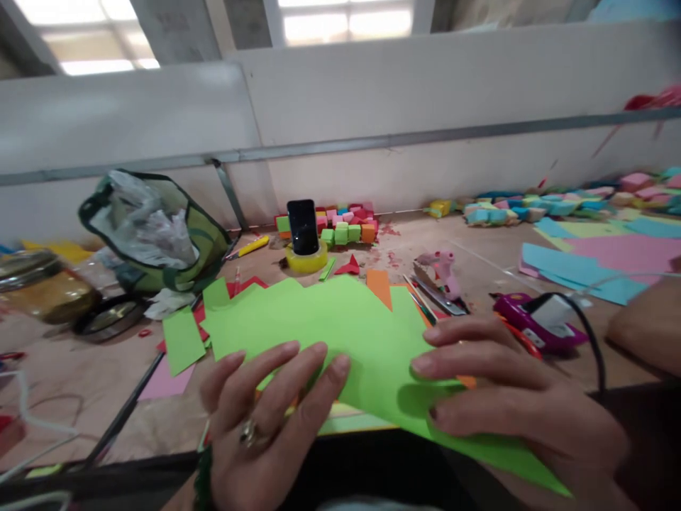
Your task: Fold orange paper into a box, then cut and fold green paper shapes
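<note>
Grip loose and fingers apart, a left hand (271, 419) adorned with a ring rests on a bright green sheet (319, 312) at the near edge of a cluttered desk (452, 241). Fingers of the right hand (505, 390) lie slightly spread over the sheet's right side; whether that grip is clamped on it cannot be told, its underside being hidden. The sheet's right end extends past the desk's edge. Smaller green pieces (183, 341) lie at its left, an orange piece (379, 287) at its far edge. Just beyond, a phone (303, 227) stands upright at a roll of yellow tape (307, 261), in front of colorful paper cubes (341, 233). A yellow-handled cutter (254, 246) sits near a green bag (205, 238) stuffed with plastic. To the right are a pink glue gun (444, 272), a purple device (537, 326), blue and pink sheets (579, 270) and another person's arm (649, 326).
</note>
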Available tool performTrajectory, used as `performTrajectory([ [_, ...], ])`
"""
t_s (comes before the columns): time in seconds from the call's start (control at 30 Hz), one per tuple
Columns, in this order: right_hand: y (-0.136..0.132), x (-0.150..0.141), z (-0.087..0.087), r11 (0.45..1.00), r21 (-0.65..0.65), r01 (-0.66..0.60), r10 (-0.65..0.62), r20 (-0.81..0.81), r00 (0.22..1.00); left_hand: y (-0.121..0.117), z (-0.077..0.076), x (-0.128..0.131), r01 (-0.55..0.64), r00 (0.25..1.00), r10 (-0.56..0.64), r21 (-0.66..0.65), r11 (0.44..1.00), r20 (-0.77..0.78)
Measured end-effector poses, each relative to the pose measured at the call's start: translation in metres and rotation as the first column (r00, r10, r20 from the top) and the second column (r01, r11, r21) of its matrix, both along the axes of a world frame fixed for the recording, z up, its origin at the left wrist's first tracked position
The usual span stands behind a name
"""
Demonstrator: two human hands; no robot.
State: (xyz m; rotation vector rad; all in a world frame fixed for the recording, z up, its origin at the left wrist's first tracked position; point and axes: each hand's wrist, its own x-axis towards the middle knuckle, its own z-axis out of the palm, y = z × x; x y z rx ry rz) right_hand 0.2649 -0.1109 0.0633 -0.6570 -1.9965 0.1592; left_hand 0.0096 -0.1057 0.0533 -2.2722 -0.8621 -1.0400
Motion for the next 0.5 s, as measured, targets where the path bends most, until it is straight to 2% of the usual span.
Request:
performTrajectory([
  [0.07,0.005,0.002,-0.016,1.0,-0.008,0.016,-0.014,0.149,0.989,0.005,-0.015,-0.002,-0.027,0.999,0.025,-0.083,0.996,-0.023],
  [0.13,0.012,0.001,-0.036,0.998,-0.051,0.037,-0.021,0.279,0.96,0.01,-0.033,-0.003,-0.05,0.993,0.02,-0.272,0.961,-0.113],
  [0.2,0.016,0.0,-0.053,0.988,-0.138,0.062,-0.007,0.368,0.93,0.009,-0.047,-0.004,-0.128,0.971,0.004,-0.506,0.853,-0.238],
  [0.27,0.014,-0.002,-0.062,0.963,-0.243,0.12,0.001,0.447,0.894,0.005,-0.055,-0.004,-0.191,0.944,-0.041,-0.643,0.742,-0.328],
  [0.33,0.01,-0.005,-0.062,0.947,-0.271,0.171,-0.007,0.518,0.855,-0.002,-0.058,-0.002,-0.215,0.928,-0.071,-0.681,0.7,-0.365],
  [0.5,0.003,-0.017,-0.062,0.97,-0.188,0.156,-0.029,0.546,0.837,-0.008,-0.064,-0.004,-0.246,0.922,-0.052,-0.682,0.689,-0.385],
])
